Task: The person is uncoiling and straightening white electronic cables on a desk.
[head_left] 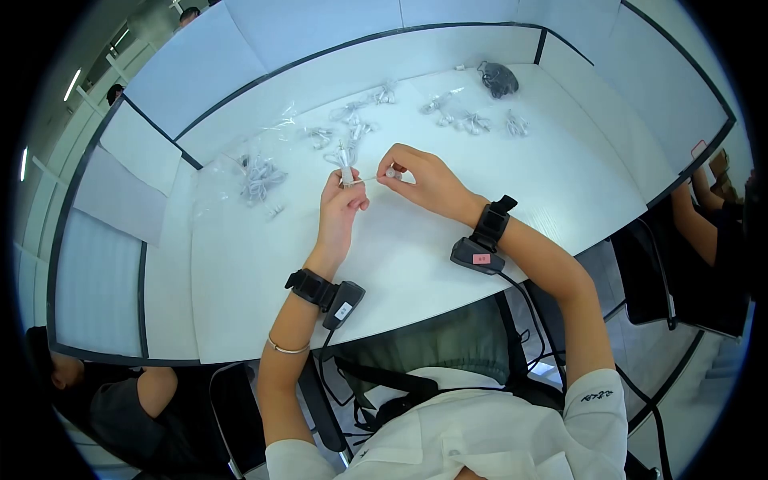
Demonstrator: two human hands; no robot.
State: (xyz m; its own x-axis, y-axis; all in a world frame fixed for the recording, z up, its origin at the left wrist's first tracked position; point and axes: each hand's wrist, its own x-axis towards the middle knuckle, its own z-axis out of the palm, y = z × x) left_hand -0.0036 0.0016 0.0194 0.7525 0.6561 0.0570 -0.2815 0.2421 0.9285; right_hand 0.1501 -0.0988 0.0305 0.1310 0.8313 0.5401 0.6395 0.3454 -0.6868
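My left hand [342, 210] is closed around a folded bundle of white cable [346, 171], whose loops stick up past the fingers. A thin white strand [368, 179] runs from this bundle across to my right hand [428, 182]. There, thumb and forefinger pinch the strand, and a small white end piece [392, 172] shows within the curled fingers. Whether that piece is a plug or an earbud, I cannot make out. Both hands are just above the white table, in front of several other coiled white cables [360, 128].
A tangled cable pile [262, 178] and clear plastic bags [228, 180] lie at left. More coiled cables [474, 122] and a dark bundle [499, 80] are at the back right. Low partitions [384, 56] enclose the white table [496, 184]. Wires hang from both wrist devices. People sit on either side.
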